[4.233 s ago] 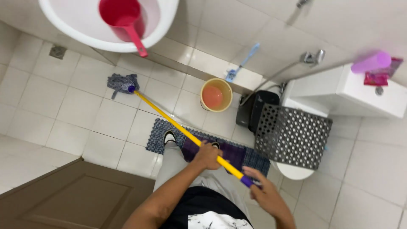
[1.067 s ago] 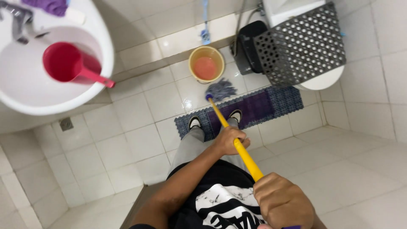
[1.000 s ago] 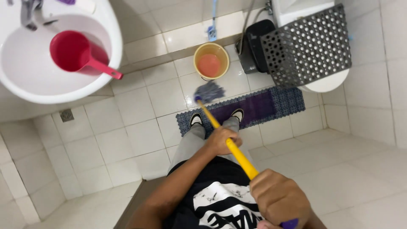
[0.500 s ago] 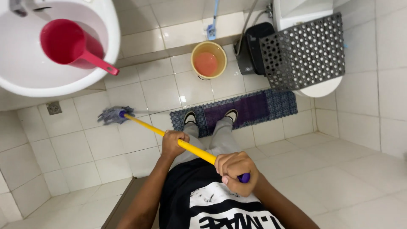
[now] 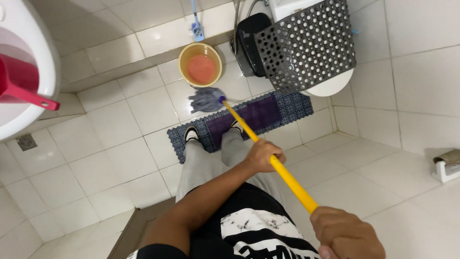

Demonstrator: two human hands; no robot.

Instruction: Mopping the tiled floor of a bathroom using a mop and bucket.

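Note:
I hold a mop with a yellow handle (image 5: 282, 173) in both hands. My left hand (image 5: 262, 156) grips the middle of the handle. My right hand (image 5: 346, 234) grips its near end at the bottom right. The grey string mop head (image 5: 206, 100) rests on the white tiled floor just in front of a yellow bucket (image 5: 200, 64) with orange-pink water. My feet stand on a purple and grey perforated mat (image 5: 268, 112).
A white toilet (image 5: 330, 84) with a grey perforated mat draped over it stands at the upper right, a black bin (image 5: 249, 41) beside it. A white basin (image 5: 24, 62) holding a red dipper (image 5: 21, 86) is at the left. A floor drain (image 5: 26, 142) sits below it.
The mop head has swung from the left side of the floor to the right, ending near the yellow bucket. My right hand has dropped lower and further right in view.

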